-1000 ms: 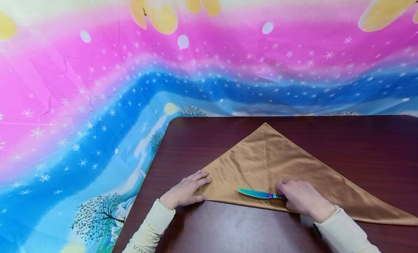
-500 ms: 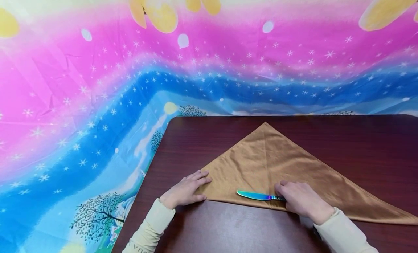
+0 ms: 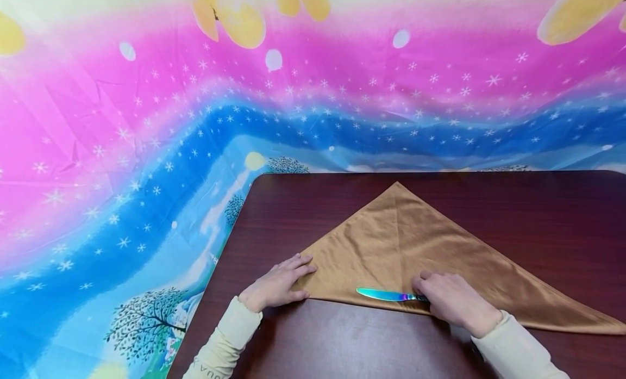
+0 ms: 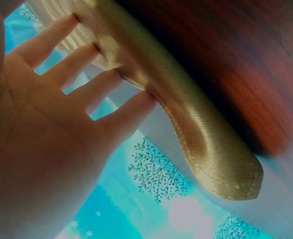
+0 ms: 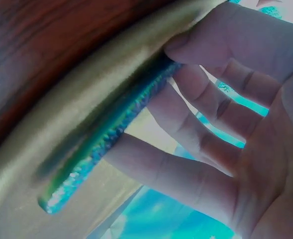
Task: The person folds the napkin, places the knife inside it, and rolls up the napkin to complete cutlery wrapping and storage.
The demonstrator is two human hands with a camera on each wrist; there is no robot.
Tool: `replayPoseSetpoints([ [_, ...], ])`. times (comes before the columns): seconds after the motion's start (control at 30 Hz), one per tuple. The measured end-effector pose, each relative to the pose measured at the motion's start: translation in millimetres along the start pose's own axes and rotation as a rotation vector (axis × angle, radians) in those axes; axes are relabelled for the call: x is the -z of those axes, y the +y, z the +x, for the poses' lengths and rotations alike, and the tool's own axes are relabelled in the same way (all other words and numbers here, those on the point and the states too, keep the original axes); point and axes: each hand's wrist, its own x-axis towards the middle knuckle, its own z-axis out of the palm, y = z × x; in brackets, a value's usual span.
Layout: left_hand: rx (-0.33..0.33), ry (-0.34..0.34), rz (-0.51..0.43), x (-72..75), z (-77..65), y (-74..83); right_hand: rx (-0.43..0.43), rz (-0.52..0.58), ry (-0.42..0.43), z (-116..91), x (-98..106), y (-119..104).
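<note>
A shiny golden-brown cloth (image 3: 376, 237), folded into a triangle, lies with its long side towards me. On its left corner rests my left hand (image 3: 279, 281), fingers spread; the left wrist view shows the fingertips against the fabric beside a rolled, rounded edge (image 4: 221, 154). Near the middle of the long side, my right hand (image 3: 457, 300) holds a rainbow-coloured table knife (image 3: 383, 295) over the cloth, blade pointing left. Thumb and fingers grip its textured handle (image 5: 94, 154), whose end sticks out past the fingers in the right wrist view.
The dark wood-grain table (image 3: 323, 335) has a rounded far left corner. Behind it and along its left side hangs a pink and blue printed backdrop (image 3: 161, 123) with snowflakes and trees. The cloth's right corner reaches the right edge of the head view.
The knife and my right hand have shifted very slightly towards the cloth's near edge. My left hand and the cloth stay in place.
</note>
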Motion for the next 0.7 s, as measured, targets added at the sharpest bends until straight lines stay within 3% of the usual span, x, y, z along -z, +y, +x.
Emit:
replayPoseSetpoints([
  [0.7, 0.007, -0.003, -0.004, 0.2, -1.4, -0.6, -0.006, -0.007, 0.004, -3.5, 3.6, 0.0],
])
